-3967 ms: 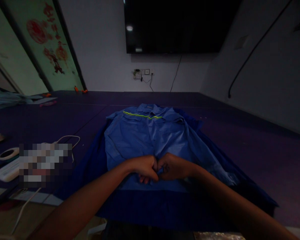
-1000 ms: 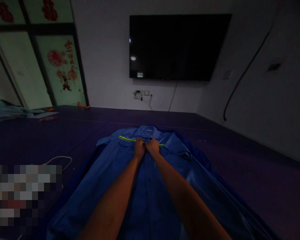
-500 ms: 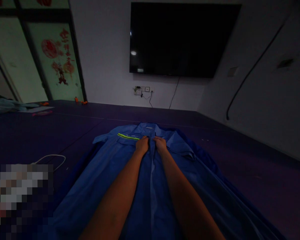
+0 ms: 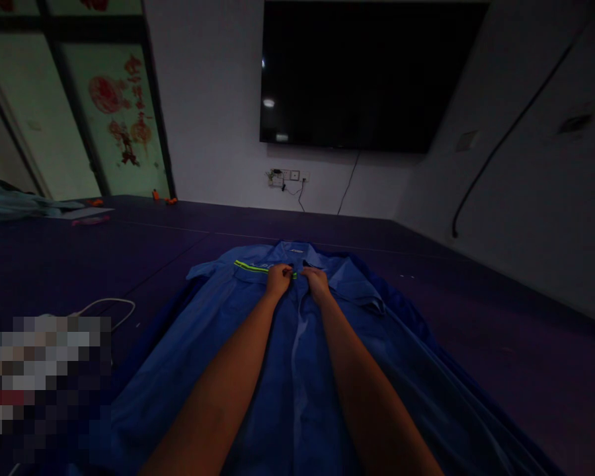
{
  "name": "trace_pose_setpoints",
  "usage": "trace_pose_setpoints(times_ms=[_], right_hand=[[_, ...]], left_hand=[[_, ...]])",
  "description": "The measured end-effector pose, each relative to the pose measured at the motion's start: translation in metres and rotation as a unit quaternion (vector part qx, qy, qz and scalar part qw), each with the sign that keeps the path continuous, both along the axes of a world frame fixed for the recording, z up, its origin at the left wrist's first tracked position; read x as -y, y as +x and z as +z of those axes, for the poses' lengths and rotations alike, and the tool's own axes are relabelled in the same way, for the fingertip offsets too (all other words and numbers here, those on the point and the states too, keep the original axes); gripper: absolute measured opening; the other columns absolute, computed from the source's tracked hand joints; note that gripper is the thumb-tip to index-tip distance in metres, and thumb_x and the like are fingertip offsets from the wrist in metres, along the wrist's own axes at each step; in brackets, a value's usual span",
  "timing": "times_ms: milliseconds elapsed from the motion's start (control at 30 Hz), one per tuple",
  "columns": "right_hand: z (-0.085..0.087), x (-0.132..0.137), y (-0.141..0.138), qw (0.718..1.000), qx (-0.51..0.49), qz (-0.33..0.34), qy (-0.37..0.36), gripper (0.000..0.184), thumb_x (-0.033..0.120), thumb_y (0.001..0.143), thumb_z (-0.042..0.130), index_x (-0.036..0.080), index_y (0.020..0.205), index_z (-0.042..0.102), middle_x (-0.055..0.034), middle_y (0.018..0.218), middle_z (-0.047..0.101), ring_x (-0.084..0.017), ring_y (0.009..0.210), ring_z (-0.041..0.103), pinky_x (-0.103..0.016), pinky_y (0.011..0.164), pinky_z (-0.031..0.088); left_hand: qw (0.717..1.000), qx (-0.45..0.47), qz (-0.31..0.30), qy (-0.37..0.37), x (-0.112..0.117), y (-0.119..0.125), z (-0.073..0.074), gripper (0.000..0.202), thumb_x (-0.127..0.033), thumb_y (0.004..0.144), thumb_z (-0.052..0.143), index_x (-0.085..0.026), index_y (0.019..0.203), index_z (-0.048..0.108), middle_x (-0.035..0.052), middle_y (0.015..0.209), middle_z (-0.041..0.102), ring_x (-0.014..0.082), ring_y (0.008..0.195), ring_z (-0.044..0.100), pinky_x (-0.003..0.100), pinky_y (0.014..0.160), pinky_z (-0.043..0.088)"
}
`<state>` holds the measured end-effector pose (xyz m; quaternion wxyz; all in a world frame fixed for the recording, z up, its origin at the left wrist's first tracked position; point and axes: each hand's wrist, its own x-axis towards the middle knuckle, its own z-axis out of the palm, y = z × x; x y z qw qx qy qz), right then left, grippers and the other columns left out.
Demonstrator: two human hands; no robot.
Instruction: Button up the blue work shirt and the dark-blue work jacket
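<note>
A blue short-sleeved shirt [image 4: 218, 311] lies front up on the purple floor, its collar pointing away from me. A bright yellow-green stripe [image 4: 250, 266] crosses its chest on the left. Both my arms reach over it to the upper front placket, below the collar. My left hand [image 4: 279, 279] pinches the shirt's front edge beside the stripe. Just to its right, my right hand [image 4: 316, 283] grips the opposite front edge. A small gap separates the two hands. The fingertips are dark, and any button between them is too small to make out. Darker blue cloth shows beneath the shirt.
Purple floor mats [image 4: 476, 304] stretch to the wall, where a large television [image 4: 367, 76] hangs above sockets and cables. At the left lie a pixelated item, a white cable [image 4: 123, 302], pale cloth [image 4: 10, 201] and small orange objects [image 4: 171, 200].
My hands have shifted slightly up the placket, towards the collar, and the left hand's fingers have turned more to the right. The view has tilted slightly.
</note>
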<state>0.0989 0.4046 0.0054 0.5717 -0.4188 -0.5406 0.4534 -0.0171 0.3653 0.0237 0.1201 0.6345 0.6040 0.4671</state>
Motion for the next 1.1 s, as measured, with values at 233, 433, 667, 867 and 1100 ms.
trace_pose_setpoints(times_ms=[233, 433, 667, 867, 1100], right_hand=[[0.000, 0.001, -0.001, 0.998, 0.025, -0.008, 0.048, 0.028, 0.040, 0.053, 0.065, 0.013, 0.061, 0.063, -0.0025, 0.058, 0.061, -0.018, 0.062, 0.056, -0.028, 0.060, 0.043], [-0.002, -0.001, -0.003, 0.995, 0.063, -0.019, 0.074, 0.031, 0.039, 0.049, 0.069, 0.013, 0.065, 0.065, -0.0018, 0.059, 0.061, -0.018, 0.058, 0.056, -0.027, 0.056, 0.043], [-0.001, -0.002, 0.000, 0.987, 0.116, -0.057, 0.092, 0.016, 0.030, 0.055, 0.062, 0.015, 0.059, 0.063, 0.0014, 0.051, 0.058, -0.016, 0.051, 0.054, -0.023, 0.048, 0.039], [0.001, 0.001, 0.001, 0.981, 0.145, -0.078, 0.099, 0.012, 0.025, 0.057, 0.059, 0.014, 0.059, 0.063, 0.0014, 0.047, 0.056, -0.015, 0.048, 0.053, -0.022, 0.045, 0.037], [0.005, 0.006, -0.002, 0.978, 0.162, -0.063, 0.116, 0.016, 0.029, 0.060, 0.060, 0.014, 0.061, 0.063, 0.0028, 0.049, 0.055, -0.014, 0.051, 0.052, -0.021, 0.048, 0.038]], left_hand=[[0.999, 0.028, -0.011, 0.026, -0.003, -0.001, -0.004, 0.017, -0.006, 0.073, 0.054, -0.011, 0.082, 0.067, 0.0074, 0.085, 0.069, 0.0136, 0.077, 0.063, 0.026, 0.074, 0.048], [0.998, 0.045, -0.016, 0.043, -0.007, -0.001, -0.008, 0.017, -0.003, 0.071, 0.054, -0.013, 0.076, 0.067, 0.0056, 0.079, 0.069, 0.0136, 0.074, 0.062, 0.027, 0.073, 0.049], [0.996, 0.060, -0.016, 0.059, -0.009, -0.001, -0.010, 0.017, -0.002, 0.070, 0.054, -0.013, 0.075, 0.066, 0.0053, 0.077, 0.068, 0.0135, 0.073, 0.062, 0.027, 0.072, 0.048], [0.995, 0.071, -0.014, 0.069, -0.009, -0.001, -0.010, 0.016, -0.003, 0.069, 0.054, -0.013, 0.076, 0.065, 0.0051, 0.076, 0.068, 0.0130, 0.072, 0.062, 0.026, 0.071, 0.048], [0.994, 0.074, -0.020, 0.076, -0.009, -0.001, -0.011, 0.016, -0.004, 0.068, 0.054, -0.013, 0.076, 0.065, 0.0051, 0.074, 0.067, 0.0136, 0.070, 0.061, 0.026, 0.069, 0.048]])
